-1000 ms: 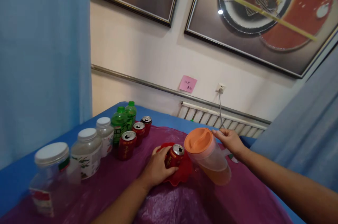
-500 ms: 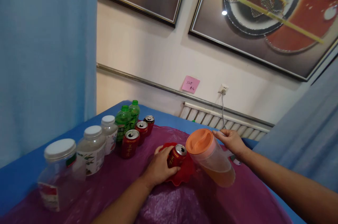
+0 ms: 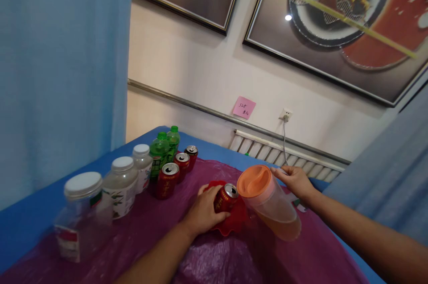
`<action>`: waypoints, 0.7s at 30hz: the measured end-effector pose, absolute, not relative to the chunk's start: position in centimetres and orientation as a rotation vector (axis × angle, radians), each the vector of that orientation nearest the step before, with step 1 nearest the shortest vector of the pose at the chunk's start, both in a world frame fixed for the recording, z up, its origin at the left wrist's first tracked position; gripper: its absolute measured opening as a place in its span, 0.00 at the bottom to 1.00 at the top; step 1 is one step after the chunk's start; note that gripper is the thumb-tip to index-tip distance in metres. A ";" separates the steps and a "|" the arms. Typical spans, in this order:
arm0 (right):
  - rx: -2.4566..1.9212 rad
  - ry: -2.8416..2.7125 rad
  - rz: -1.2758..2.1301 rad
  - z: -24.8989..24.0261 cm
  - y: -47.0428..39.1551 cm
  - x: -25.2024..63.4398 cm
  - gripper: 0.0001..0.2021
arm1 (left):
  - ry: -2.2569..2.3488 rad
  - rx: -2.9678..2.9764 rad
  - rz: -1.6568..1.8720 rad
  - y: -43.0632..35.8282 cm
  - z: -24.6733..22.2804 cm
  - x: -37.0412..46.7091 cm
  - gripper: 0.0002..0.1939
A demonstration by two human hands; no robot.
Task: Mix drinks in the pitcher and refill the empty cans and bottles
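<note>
My left hand (image 3: 204, 209) is wrapped round a red drink can (image 3: 224, 199) with its top opened, held slightly tilted over a red scalloped dish (image 3: 230, 226). My right hand (image 3: 296, 181) grips the handle of a clear plastic pitcher (image 3: 272, 206) with an orange lid (image 3: 254, 181). The pitcher leans to the left, its lid close to the can's top. Amber liquid lies along its lower side. Whether any liquid runs from the spout I cannot tell.
To the left, several red cans (image 3: 168, 180), green bottles (image 3: 159, 152) and white-lidded clear jars (image 3: 82, 217) line the purple plastic sheet (image 3: 214, 257). Blue curtains (image 3: 63, 74) hang at both sides. A radiator (image 3: 261, 148) stands behind, by the wall.
The whole view has shifted slightly, so things sit a little further right. Both hands keep their hold on the can and the pitcher; the pitcher's tilt looks about the same.
</note>
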State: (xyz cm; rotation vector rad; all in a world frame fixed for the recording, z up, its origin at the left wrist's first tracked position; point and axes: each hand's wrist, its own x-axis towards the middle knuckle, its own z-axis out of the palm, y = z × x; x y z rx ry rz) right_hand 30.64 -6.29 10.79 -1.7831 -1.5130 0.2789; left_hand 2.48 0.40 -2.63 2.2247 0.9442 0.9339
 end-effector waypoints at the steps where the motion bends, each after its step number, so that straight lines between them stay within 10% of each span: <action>1: -1.783 -1.510 0.280 10.8 -6.3 30.6 0.28 | 0.942 2.227 0.933 0.4 -2.6 2.5 0.37; 21: -1.823 -1.546 0.244 10.9 -5.9 30.4 0.29 | 0.968 2.212 0.949 -0.1 -2.1 2.3 0.36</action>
